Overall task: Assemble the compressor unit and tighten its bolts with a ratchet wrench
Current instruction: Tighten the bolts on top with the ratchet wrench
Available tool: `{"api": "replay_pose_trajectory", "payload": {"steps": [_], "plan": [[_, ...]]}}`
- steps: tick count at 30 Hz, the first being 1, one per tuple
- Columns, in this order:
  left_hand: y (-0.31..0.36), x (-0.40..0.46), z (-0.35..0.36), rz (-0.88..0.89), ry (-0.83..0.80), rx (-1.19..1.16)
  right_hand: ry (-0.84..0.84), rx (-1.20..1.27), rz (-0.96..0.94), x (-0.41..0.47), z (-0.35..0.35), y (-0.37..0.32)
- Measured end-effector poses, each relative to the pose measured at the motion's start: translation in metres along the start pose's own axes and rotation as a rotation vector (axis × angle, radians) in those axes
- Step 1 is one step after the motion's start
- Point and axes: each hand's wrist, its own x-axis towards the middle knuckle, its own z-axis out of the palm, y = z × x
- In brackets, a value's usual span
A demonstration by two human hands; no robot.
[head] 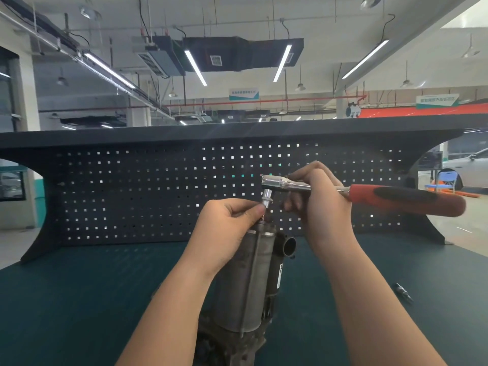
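Standing upright on the dark green bench top [79, 299], the grey metal cylindrical compressor unit [245, 281] fills six o'clock. At its top the left hand [224, 228] pinches the silver socket [266, 199]. Toward two o'clock, the right hand [317, 202] grips the red-handled chrome ratchet wrench [369, 194].

Only one view is given, a wide-angle cam worn on the head. It is aimed forward, tilted less down than up: the ceiling fills the upper half, the pegboard [148, 191] stands in the middle, the green tabletop [79, 299] lies below. Both forearms enter from the bottom edge, very near the lens. Straight lines are bent toward the edges.
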Motion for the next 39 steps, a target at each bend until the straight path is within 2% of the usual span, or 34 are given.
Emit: {"api": "replay_pose_trajectory", "payload": {"steps": [3,6,12,15,17,19,22,24,25,26,28,29,30,31,34,37,39], "plan": [[0.002,-0.001,-0.006,-0.016,-0.052,-0.046,0.009,-0.095,-0.140,-0.009,0.008,-0.006],[0.003,-0.002,-0.006,-0.031,-0.075,-0.073,0.099,-0.202,-0.236,-0.016,0.014,-0.007],[0.003,-0.003,0.011,-0.023,0.059,0.035,0.285,-0.318,-0.392,-0.022,0.022,-0.005],[-0.003,-0.003,0.019,0.018,0.112,0.148,0.355,-0.517,-0.490,-0.025,0.035,-0.002],[-0.005,-0.002,0.023,0.007,0.156,0.137,0.372,-0.679,-0.602,-0.032,0.048,0.003],[-0.006,-0.001,0.024,-0.029,0.172,0.085,0.374,-0.683,-0.643,-0.036,0.054,0.010],[-0.005,-0.001,0.020,0.006,0.120,0.151,0.295,-0.271,-0.542,-0.030,0.041,0.012],[-0.003,-0.002,0.017,0.049,0.089,0.213,0.311,-0.147,-0.580,-0.024,0.019,0.016],[-0.003,-0.002,0.016,0.056,0.085,0.217,0.314,-0.107,-0.527,-0.020,0.008,0.019],[-0.002,-0.003,0.016,0.058,0.089,0.218,0.310,-0.058,-0.392,-0.014,-0.001,0.022],[-0.002,-0.003,0.016,0.054,0.105,0.233,0.219,0.048,-0.004,-0.007,-0.009,0.029],[-0.002,-0.003,0.017,0.065,0.111,0.249,0.164,0.103,0.132,-0.006,-0.009,0.033],[-0.002,-0.004,0.017,0.081,0.116,0.264,0.160,0.148,0.174,-0.006,-0.007,0.035],[-0.002,-0.005,0.017,0.097,0.123,0.270,0.195,0.169,0.134,-0.007,-0.004,0.035],[-0.005,-0.005,0.022,0.126,0.201,0.209,0.307,0.049,-0.243,-0.012,0.007,0.020],[-0.008,-0.011,0.032,0.161,0.331,0.146,0.227,-0.041,-0.456,-0.020,0.020,0.001],[-0.011,-0.010,0.036,0.158,0.382,0.056,0.168,-0.216,-0.546,-0.029,0.030,-0.007]]}}
